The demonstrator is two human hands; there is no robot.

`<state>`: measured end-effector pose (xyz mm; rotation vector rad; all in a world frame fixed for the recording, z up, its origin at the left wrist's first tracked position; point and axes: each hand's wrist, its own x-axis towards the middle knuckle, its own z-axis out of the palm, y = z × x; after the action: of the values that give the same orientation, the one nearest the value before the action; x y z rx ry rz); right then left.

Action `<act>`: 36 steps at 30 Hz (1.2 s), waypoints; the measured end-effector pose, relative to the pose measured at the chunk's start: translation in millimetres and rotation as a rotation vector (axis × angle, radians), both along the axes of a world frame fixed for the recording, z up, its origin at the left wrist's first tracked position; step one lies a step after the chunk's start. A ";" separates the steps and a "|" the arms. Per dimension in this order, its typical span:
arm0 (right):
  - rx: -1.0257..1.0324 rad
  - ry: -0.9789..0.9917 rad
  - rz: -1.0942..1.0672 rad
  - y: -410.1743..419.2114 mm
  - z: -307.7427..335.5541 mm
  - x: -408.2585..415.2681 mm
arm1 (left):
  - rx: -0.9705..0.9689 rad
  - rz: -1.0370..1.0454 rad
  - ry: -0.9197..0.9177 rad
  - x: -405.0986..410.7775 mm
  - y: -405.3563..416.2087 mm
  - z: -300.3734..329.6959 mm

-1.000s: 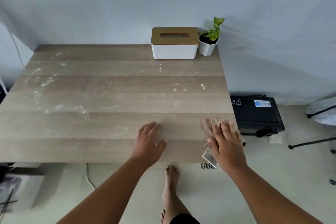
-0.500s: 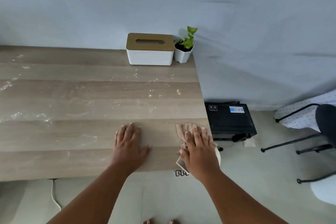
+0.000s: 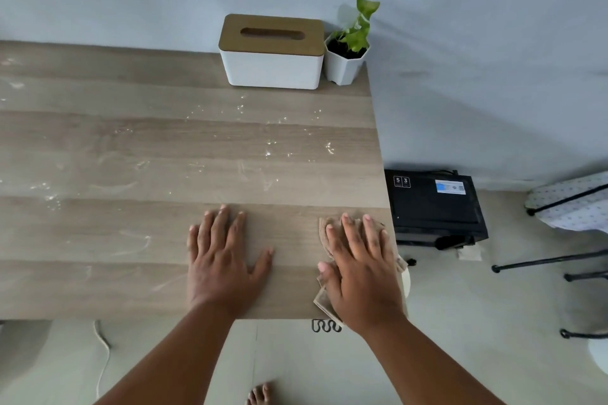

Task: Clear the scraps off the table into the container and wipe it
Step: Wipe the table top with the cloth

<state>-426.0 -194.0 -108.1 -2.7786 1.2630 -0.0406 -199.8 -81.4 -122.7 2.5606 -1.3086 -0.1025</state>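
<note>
White crumbs and powdery smears (image 3: 269, 151) are scattered over the wooden table (image 3: 131, 233), mostly across its middle and left. My left hand (image 3: 223, 256) lies flat on the bare wood near the front edge, fingers spread, holding nothing. My right hand (image 3: 358, 273) presses flat on a beige cloth (image 3: 325, 227) at the table's front right corner. The cloth sticks out past my fingertips and under my thumb. Just past the right edge, a sliver of a white round object (image 3: 407, 283) shows below table level, mostly hidden.
A white tissue box with a wooden lid (image 3: 273, 56) and a small potted plant (image 3: 345, 66) stand at the back right against the wall. A black device (image 3: 434, 207) sits on the floor to the right, beside black chair legs (image 3: 552, 260). A cable (image 3: 102, 348) lies under the table.
The view has swung right and closer to the table's right corner. Both hands stay flat in nearly the same spots, the right one still on the cloth.
</note>
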 end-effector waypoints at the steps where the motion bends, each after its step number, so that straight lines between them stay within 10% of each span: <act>1: 0.004 0.002 -0.002 -1.7 0.3 0.4 | 0.002 0.001 -0.007 -0.3 -0.3 -0.4; 36: 0.022 0.024 -0.097 -167.6 -0.5 112.1 | -0.009 -0.022 -0.016 3.2 -3.7 -2.0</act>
<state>-313.9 -361.6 -108.6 -2.7060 1.3946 0.0004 -196.7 -85.1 -124.7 2.5447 -1.3405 -0.0795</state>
